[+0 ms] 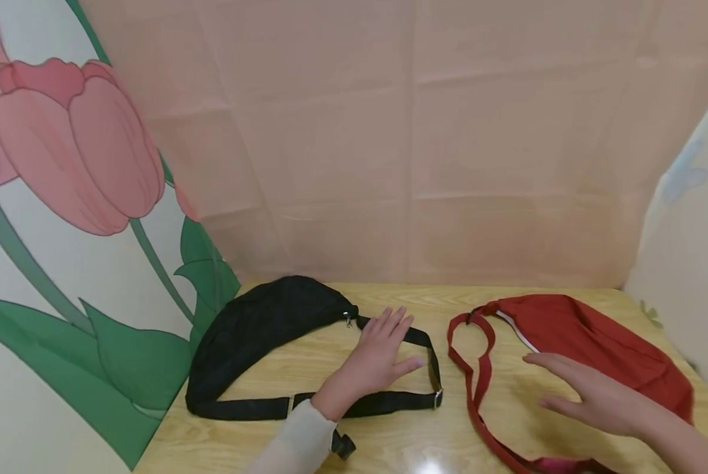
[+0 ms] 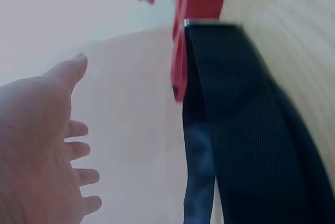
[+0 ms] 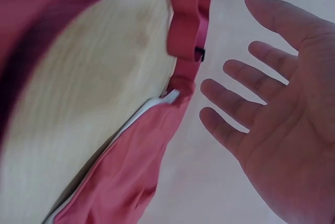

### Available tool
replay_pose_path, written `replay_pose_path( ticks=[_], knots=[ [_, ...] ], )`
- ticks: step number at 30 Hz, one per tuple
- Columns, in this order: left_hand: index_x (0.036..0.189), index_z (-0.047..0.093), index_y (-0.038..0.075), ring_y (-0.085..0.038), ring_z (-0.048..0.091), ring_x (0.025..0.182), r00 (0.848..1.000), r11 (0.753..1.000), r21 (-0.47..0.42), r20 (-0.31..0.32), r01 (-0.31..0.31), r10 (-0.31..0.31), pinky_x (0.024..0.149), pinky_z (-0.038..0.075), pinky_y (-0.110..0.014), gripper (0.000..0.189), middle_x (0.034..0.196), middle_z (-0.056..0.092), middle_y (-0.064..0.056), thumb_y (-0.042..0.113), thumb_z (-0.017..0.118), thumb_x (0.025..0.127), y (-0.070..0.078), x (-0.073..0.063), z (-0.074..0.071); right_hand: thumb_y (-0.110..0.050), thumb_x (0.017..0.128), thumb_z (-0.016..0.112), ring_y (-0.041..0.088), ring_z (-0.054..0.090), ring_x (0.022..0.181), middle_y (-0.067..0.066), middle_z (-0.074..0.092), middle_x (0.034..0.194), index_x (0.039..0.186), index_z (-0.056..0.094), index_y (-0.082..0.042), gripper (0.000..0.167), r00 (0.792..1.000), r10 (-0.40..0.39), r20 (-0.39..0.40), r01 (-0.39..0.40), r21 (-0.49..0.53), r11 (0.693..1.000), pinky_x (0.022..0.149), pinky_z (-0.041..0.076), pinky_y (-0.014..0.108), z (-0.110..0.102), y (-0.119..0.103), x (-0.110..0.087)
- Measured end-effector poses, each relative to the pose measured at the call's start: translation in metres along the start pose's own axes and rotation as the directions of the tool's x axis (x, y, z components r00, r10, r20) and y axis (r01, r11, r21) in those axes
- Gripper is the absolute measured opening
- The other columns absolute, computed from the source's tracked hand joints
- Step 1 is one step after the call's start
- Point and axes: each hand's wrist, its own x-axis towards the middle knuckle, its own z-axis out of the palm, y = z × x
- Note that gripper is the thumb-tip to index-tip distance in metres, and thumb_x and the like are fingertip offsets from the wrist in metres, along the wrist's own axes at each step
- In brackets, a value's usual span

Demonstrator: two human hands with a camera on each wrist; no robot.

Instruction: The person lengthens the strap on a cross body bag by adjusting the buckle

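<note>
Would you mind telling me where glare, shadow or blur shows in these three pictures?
Head view: a bright glare spot on the table at the bottom edge, a soft shadow below the right hand; left wrist view: pale and hazy, the tabletop blurred, though the ribbing of the black strap shows; right wrist view: the red strap at upper left is blurred.

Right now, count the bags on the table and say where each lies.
2. The black bag lies at the left of the table; the red bag lies at its right, partly hidden behind the right hand in the head view.
</note>
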Motion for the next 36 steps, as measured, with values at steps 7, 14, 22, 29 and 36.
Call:
replay_pose_path(
  ticks=[7, 14, 22, 29, 36],
  knots=[
    [0.163, 0.02, 0.022, -0.025, 0.006, 0.156, 0.997, 0.997, -0.011, 0.016, -0.079, 0.079, 0.121, 0.017, -0.056, 0.082, 0.17, 0.007, 0.002, 0.067, 0.041, 0.099, 0.022, 0.006, 0.015, -0.037, 0.081, 0.085, -0.012, 0.045, 0.122, -0.003, 0.061, 0.134, 0.145, 0.054, -0.024, 0.072, 0.997, 0.077, -0.012, -0.078, -0.014, 0.997, 0.089, 0.038, 0.005, -0.002, 0.006, -0.02],
    [0.164, 0.013, 0.026, -0.022, 0.0, 0.156, 0.988, 0.989, -0.002, 0.049, -0.149, 0.149, 0.122, 0.016, -0.054, 0.082, 0.17, 0.001, 0.006, 0.071, 0.035, 0.098, 0.047, 0.013, 0.025, -0.028, 0.078, 0.087, -0.024, 0.028, 0.128, -0.002, 0.058, 0.137, 0.146, 0.053, -0.019, 0.076, 0.994, 0.088, -0.065, -0.088, 0.003, 0.996, 0.093, 0.024, -0.001, -0.002, 0.014, -0.04],
    [0.164, 0.01, 0.028, -0.019, -0.001, 0.156, 0.972, 0.976, 0.039, 0.108, -0.215, 0.21, 0.123, 0.018, -0.049, 0.083, 0.17, 0.002, 0.008, 0.072, 0.034, 0.097, 0.073, 0.017, 0.033, -0.036, 0.082, 0.083, -0.025, 0.033, 0.118, -0.006, 0.058, 0.134, 0.143, 0.056, -0.023, 0.068, 0.971, 0.238, 0.023, -0.239, 0.009, 0.971, 0.077, 0.049, 0.018, -0.005, 0.018, -0.06],
    [0.163, 0.007, 0.032, -0.015, 0.0, 0.156, 0.95, 0.966, 0.043, 0.201, -0.254, 0.24, 0.122, 0.02, -0.044, 0.084, 0.169, 0.001, 0.012, 0.074, 0.033, 0.095, 0.097, 0.019, 0.042, -0.049, 0.085, 0.076, -0.011, 0.047, 0.107, 0.01, 0.058, 0.136, 0.144, 0.054, -0.012, 0.073, 0.902, 0.375, 0.216, -0.378, -0.028, 0.925, 0.073, 0.051, 0.023, -0.012, 0.022, -0.076],
    [0.162, 0.007, 0.035, -0.013, 0.002, 0.156, 0.934, 0.953, 0.094, 0.247, -0.289, 0.258, 0.123, 0.018, -0.04, 0.085, 0.168, 0.002, 0.016, 0.076, 0.034, 0.094, 0.12, 0.023, 0.056, -0.052, 0.09, 0.07, -0.012, 0.046, 0.105, 0.021, 0.052, 0.142, 0.15, 0.045, -0.009, 0.077, 0.839, 0.448, 0.308, -0.475, 0.014, 0.88, 0.071, 0.051, 0.029, -0.015, 0.03, -0.095]
  ],
)
